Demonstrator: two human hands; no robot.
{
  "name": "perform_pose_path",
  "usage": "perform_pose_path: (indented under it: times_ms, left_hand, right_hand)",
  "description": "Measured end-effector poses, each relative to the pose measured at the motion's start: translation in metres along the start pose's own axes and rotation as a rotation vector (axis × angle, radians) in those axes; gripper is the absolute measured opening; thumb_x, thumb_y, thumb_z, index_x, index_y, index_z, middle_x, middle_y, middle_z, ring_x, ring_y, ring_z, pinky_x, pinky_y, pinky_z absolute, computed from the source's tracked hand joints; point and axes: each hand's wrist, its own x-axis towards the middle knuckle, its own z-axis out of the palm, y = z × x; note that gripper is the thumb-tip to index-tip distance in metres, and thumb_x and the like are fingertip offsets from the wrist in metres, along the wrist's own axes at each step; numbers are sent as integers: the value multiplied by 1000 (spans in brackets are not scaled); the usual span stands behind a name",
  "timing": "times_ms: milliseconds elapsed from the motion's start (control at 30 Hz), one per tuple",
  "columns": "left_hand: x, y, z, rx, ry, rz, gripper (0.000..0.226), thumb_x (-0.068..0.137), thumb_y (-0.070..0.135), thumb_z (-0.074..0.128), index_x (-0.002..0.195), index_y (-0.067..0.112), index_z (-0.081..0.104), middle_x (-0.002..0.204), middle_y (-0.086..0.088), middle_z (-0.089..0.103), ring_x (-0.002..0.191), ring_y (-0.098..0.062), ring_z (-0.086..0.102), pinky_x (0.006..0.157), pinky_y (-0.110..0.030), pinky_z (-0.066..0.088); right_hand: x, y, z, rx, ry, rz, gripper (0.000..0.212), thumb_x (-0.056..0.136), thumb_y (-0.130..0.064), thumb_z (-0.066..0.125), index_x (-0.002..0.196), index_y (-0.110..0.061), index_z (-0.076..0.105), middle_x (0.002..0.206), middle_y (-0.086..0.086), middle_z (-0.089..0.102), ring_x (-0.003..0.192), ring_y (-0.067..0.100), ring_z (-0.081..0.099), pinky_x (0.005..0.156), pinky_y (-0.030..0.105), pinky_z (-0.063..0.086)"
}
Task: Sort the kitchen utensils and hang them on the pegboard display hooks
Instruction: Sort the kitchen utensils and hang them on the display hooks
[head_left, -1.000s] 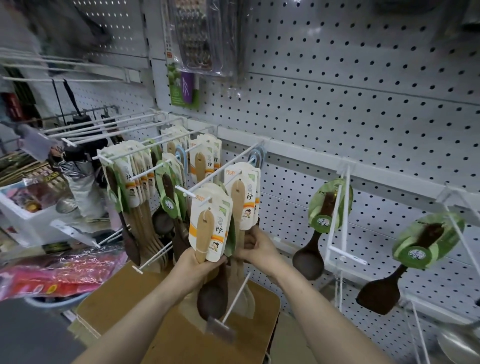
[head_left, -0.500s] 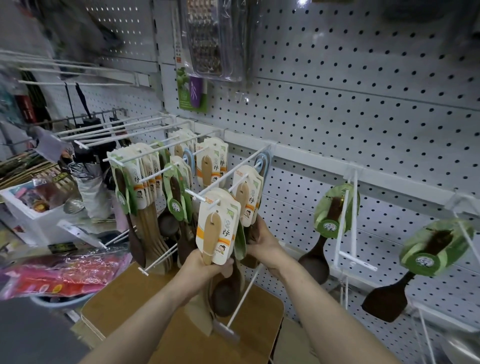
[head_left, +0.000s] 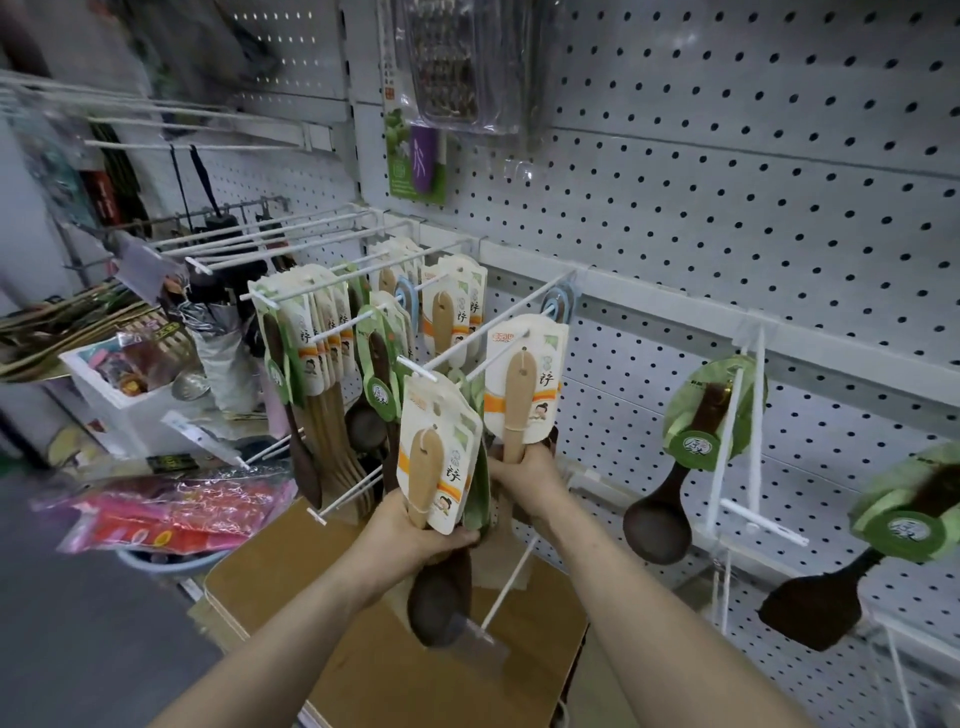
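Left hand (head_left: 410, 535): grips carded wooden spoons (head_left: 436, 457)
Right hand (head_left: 524, 480): grips carded spatula (head_left: 519, 395) on hook (head_left: 488, 332)

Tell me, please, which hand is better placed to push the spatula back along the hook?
Probably the right hand: it grips the spatula whose card sits at the hook, while the left hand is full of packed utensils.

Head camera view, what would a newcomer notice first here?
Two bare hands at centre: the left hand grips a bundle of pale wooden spoons on white-and-orange cards, the right hand grips one more carded pale wooden spoon by the white wire hooks. Behind them spreads the white perforated pegboard, with a dark brown wooden ladle and dark brown spatula hanging at right.
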Motion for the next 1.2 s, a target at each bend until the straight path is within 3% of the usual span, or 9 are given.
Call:
perform_pose_path:
  times_ms: [200, 333, 433, 533, 733, 800, 1000, 1100, 1200]
  left_hand:
    - [-11, -3, -15, 39, 76, 55, 30, 75, 4, 79, 91, 24, 63, 71, 18, 69, 67, 4, 63, 59, -13, 47]
    - [-13, -2, -31, 51, 53, 67, 35, 73, 6, 80, 99, 21, 63, 83, 18, 72, 75, 3, 65, 65, -14, 48]
    - [-15, 1, -42, 79, 16, 83, 40, 72, 4, 81, 104, 20, 64, 96, 21, 72, 90, 3, 66, 71, -12, 49]
    - [-17, 1, -52, 93, -9, 95, 39, 72, 3, 81, 102, 20, 65, 99, 23, 71, 94, 3, 66, 74, -12, 49]
    - [-11, -5, -64, 95, -26, 85, 31, 76, 1, 77, 95, 21, 61, 74, 20, 70, 68, 5, 63, 58, -14, 47]
    - [-10, -6, -68, 80, -22, 85, 31, 77, 3, 76, 97, 22, 61, 77, 18, 71, 73, 5, 64, 61, -14, 48]
    - [-8, -15, -83, 48, -11, 76, 28, 78, 8, 76, 104, 12, 67, 94, 0, 74, 91, -8, 68, 77, -19, 52]
    - [-9, -19, -90, 46, 28, 74, 28, 77, 6, 77, 103, 5, 67, 91, -6, 74, 86, -9, 69, 74, -20, 52]
    - [-11, -25, -98, 23, 67, 71, 39, 73, 8, 81, 109, 13, 66, 97, 1, 74, 92, -8, 68, 81, -25, 51]
  right_hand:
    - [0, 1, 2, 68, -87, -52, 51, 84, -34, 75, 132, -27, 59, 123, -7, 67, 115, 14, 61, 103, 42, 49]
    - [-7, -1, -1, 58, -52, -57, 11, 92, -28, 68, 99, -36, 66, 99, -19, 70, 106, 11, 62, 103, 40, 48]
    - [-16, -1, 2, 28, -13, -98, 15, 94, -24, 65, 84, -35, 65, 80, -26, 69, 92, -1, 61, 101, 36, 47]
    - [-21, 6, 11, 6, 23, -130, 26, 94, -24, 65, 71, -36, 71, 79, -31, 68, 92, -4, 60, 99, 32, 45]
    - [-37, 9, 38, -16, 45, -176, 9, 93, -26, 66, 98, -34, 67, 97, -17, 70, 102, 8, 64, 97, 33, 50]
    - [-42, 10, 46, -13, 79, -176, 14, 92, -28, 68, 105, -30, 67, 102, -14, 71, 105, 9, 65, 100, 37, 50]
    - [-61, 16, 59, -38, 103, -148, 14, 92, -33, 66, 82, -30, 74, 96, -2, 74, 100, 16, 67, 98, 44, 51]
    - [-71, 13, 68, -67, 119, -138, 18, 93, -32, 65, 77, -27, 74, 92, -7, 75, 96, 10, 67, 95, 37, 51]
    - [-82, 8, 78, -25, 128, -107, 19, 93, -25, 67, 75, -26, 73, 84, -13, 74, 88, 4, 66, 89, 27, 50]
